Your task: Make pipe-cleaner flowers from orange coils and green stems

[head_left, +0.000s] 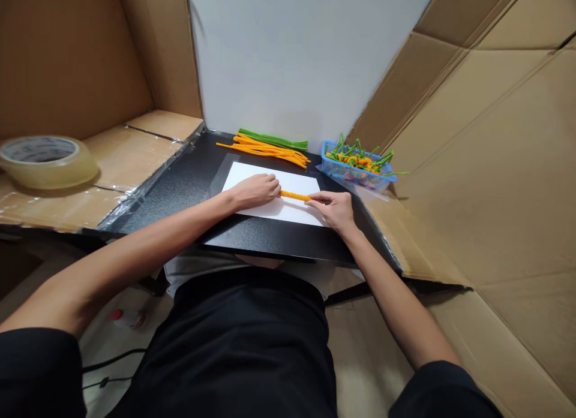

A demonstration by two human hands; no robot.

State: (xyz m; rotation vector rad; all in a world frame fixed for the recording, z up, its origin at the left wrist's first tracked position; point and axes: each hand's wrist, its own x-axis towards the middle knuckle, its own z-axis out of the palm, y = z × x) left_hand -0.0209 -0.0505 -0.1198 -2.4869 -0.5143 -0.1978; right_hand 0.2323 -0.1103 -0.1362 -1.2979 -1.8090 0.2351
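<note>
An orange pipe cleaner stretches between my two hands, just over a white sheet on the black table. My left hand is closed on its left end, knuckles up. Thumb and fingers of my right hand pinch the other end near the sheet's right edge. Whether it is one thick stem or several together I cannot tell. Behind the sheet lie loose orange pipe cleaners, and farther back a row of green pipe cleaners.
A blue basket of green and orange pieces stands at the table's back right. On cardboard at the left sits a large roll of clear tape. Cardboard walls rise on both sides. A red-capped bottle lies on the floor.
</note>
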